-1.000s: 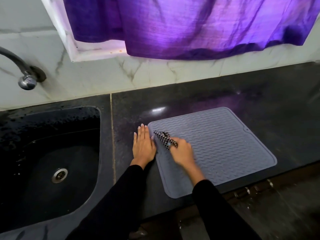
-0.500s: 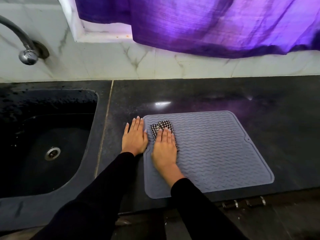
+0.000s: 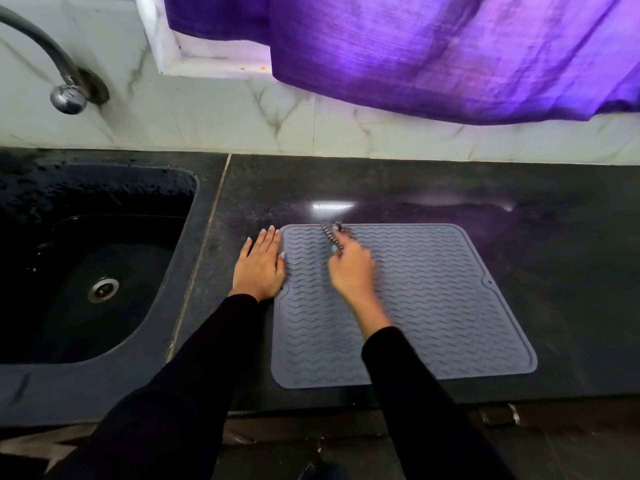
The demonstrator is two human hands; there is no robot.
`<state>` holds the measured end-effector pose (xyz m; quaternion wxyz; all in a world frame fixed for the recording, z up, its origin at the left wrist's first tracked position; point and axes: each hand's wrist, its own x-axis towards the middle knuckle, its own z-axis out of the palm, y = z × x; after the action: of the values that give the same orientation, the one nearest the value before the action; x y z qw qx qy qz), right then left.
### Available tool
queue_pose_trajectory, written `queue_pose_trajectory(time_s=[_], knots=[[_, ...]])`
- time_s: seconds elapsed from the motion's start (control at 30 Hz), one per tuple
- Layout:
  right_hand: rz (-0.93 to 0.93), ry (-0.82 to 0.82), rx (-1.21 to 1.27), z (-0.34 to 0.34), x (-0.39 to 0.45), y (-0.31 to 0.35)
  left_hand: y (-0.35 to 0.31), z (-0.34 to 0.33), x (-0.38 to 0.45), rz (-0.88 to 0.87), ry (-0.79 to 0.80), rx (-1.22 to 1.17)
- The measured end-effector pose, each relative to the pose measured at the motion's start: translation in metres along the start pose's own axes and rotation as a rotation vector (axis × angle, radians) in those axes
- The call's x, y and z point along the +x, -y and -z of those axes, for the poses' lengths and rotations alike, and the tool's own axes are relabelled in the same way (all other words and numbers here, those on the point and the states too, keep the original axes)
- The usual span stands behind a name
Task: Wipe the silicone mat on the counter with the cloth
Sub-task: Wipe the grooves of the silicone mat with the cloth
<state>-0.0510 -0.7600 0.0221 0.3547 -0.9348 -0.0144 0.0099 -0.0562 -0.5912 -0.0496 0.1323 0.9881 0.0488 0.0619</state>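
Note:
A grey silicone mat [image 3: 433, 306] with wavy ridges lies flat on the black counter [image 3: 571, 271]. My right hand [image 3: 353, 271] rests on the mat's upper middle, blurred, gripping a small black-and-white checked cloth [image 3: 332, 235] that reaches the mat's far edge. My left hand [image 3: 259, 265] lies flat with fingers apart on the counter, pressed against the mat's left edge, holding nothing. Both arms are in black sleeves.
A black sink [image 3: 93, 265] with a metal drain [image 3: 103, 289] is set into the counter at the left, under a curved tap [image 3: 65, 95]. Marble wall tiles run behind, and a purple curtain [image 3: 433, 46] hangs above the counter's back.
My right hand has slid the cloth from the mat's left side rightward and up to its far edge. The left hand stays by the mat's left edge.

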Motion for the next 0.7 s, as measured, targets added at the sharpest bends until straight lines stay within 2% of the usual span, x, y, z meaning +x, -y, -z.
queue_pose_trajectory(time_s=[0.07, 0.13, 0.37, 0.47, 0.5, 0.57, 0.6, 0.63, 0.67, 0.7], knots=[[0.150, 0.082, -0.296, -0.028, -0.016, -0.004, 0.001, -0.001, 0.001, 0.003, -0.002, 0.007], [0.245, 0.105, -0.490, -0.046, -0.024, -0.010, 0.002, -0.003, 0.002, 0.002, 0.001, 0.011], [0.328, 0.151, -0.510, -0.035, -0.018, -0.015, 0.003, -0.006, 0.007, 0.005, 0.023, 0.006], [0.303, 0.197, -0.268, -0.016, -0.014, -0.019, 0.006, -0.006, 0.006, 0.010, 0.031, 0.011], [0.211, 0.220, -0.093, -0.009, -0.007, -0.022, 0.006, -0.006, 0.006, 0.011, 0.037, 0.013], [-0.080, 0.227, 0.434, 0.009, 0.011, -0.027, 0.005, -0.003, 0.006, 0.005, 0.067, 0.017], [-0.230, 0.188, 0.721, 0.018, 0.018, -0.028, 0.004, -0.003, 0.006, 0.006, 0.078, 0.017], [-0.332, 0.119, 0.891, 0.024, 0.025, -0.030, 0.004, -0.002, 0.006, 0.006, 0.079, 0.016], [-0.354, 0.045, 0.913, 0.028, 0.029, -0.030, 0.003, -0.001, 0.006, 0.004, 0.073, 0.014], [-0.290, -0.033, 0.741, 0.030, 0.031, -0.027, 0.003, -0.001, 0.006, 0.003, 0.066, 0.011]])
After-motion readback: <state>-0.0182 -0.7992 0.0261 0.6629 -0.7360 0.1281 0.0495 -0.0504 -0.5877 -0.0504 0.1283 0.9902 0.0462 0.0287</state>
